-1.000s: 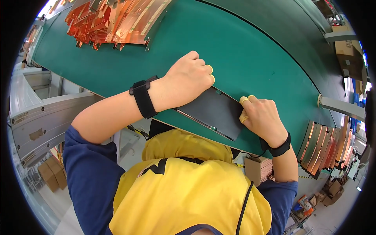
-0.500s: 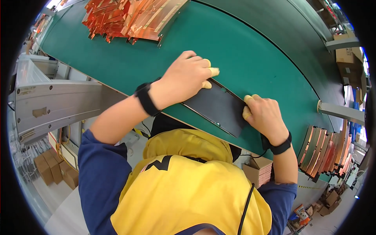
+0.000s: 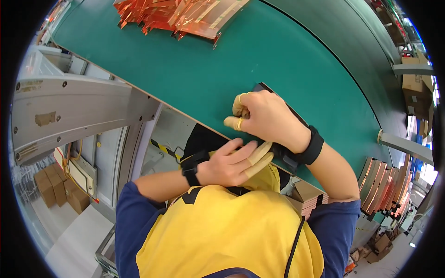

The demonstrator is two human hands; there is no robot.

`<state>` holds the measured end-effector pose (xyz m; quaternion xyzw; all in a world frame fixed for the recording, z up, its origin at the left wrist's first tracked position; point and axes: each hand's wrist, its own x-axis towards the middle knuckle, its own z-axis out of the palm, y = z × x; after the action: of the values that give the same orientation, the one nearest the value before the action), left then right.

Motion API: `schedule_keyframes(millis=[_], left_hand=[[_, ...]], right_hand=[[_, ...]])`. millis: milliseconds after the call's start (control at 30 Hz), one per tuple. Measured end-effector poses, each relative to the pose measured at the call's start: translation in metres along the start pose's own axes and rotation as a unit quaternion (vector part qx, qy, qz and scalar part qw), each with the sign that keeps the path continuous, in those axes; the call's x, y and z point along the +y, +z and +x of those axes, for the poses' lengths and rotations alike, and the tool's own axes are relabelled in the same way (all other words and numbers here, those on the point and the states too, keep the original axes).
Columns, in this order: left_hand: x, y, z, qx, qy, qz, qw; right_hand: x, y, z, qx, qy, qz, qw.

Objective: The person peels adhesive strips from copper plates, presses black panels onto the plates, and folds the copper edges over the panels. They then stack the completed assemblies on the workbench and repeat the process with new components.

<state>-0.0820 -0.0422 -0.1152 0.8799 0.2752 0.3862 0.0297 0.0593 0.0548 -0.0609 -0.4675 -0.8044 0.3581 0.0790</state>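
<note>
My right hand (image 3: 271,116) is over a flat dark grey panel on the green tabletop, hiding most of it. Only the panel's far end (image 3: 258,87) and a strip of its far long edge show. The right fingers are curled in, with the thumb near them; whatever may be between them cannot be made out. Close to my body, at the table's near edge, is my left hand (image 3: 234,164), its fingers stretched out and a little apart, off the panel. Pale yellow finger cots cover some fingertips on both hands.
Copper-coloured strips (image 3: 185,18) lie piled at the table's far left. More strips (image 3: 382,183) stand in a row at the right. A metal beam (image 3: 79,111) borders the left side; an open cardboard box (image 3: 306,194) sits below the near edge.
Both hands have left their grip on the panel's two ends. My left hand drew back toward my body, and the right moved left across the panel, fingers curled.
</note>
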Motion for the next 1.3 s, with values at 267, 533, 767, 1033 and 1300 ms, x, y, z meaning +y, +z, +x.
schedule_keyframes(millis=[267, 533, 767, 1033, 1300], left_hand=[[-0.009, 0.014, -0.014, 0.025, -0.02, -0.05, 0.998], [-0.01, 0.036, -0.028, 0.072, -0.002, -0.017, 0.997], [-0.007, 0.04, -0.018, 0.108, -0.025, -0.025, 0.993], [-0.007, 0.039, -0.027, 0.115, -0.014, -0.011, 0.993], [-0.016, 0.019, -0.015, 0.106, -0.072, -0.037, 0.991]], right_hand=[[-0.024, 0.006, 0.033, -0.097, 0.088, -0.086, 0.988], [-0.002, 0.013, 0.021, -0.098, -0.05, -0.081, 0.991], [-0.001, -0.008, -0.007, -0.025, -0.145, -0.125, 0.981], [0.007, 0.005, -0.035, 0.073, -0.065, 0.033, 0.995], [0.001, 0.008, -0.046, 0.182, 0.004, 0.085, 0.98]])
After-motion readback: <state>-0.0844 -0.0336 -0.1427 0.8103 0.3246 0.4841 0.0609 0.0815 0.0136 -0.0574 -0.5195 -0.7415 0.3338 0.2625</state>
